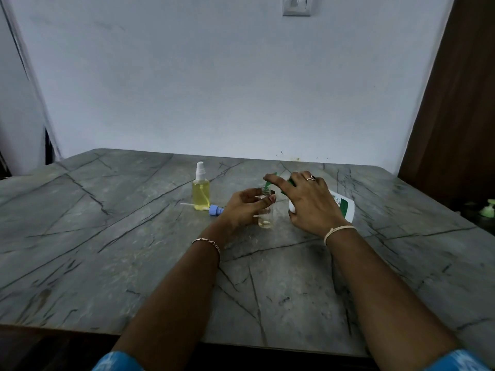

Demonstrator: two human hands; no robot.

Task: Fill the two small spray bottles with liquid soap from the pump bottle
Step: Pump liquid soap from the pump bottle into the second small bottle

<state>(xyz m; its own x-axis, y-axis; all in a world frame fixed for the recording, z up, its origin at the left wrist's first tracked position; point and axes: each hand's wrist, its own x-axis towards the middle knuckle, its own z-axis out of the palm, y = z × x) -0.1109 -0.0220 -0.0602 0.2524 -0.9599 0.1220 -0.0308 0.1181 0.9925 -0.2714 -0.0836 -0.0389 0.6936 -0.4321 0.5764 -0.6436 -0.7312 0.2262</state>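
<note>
A small clear spray bottle (pixel 267 218) stands open on the grey table with a little yellow soap at its bottom; my left hand (pixel 245 207) grips it from the left. My right hand (pixel 308 202) holds the white pump bottle (pixel 345 207), tilted to the left, its green pump nozzle (pixel 267 186) over the small bottle's mouth and my forefinger on the pump head. A second spray bottle (pixel 201 192), full of yellow soap with a white sprayer on, stands to the left. A blue sprayer cap (pixel 215 210) with its white tube lies on the table between them.
The grey marble-patterned table (pixel 134 250) meets a pale wall at the back. A dark wooden door stands at the right. A green-topped object (pixel 488 208) sits off the table's right edge. A wall switch (pixel 296 5) is high up.
</note>
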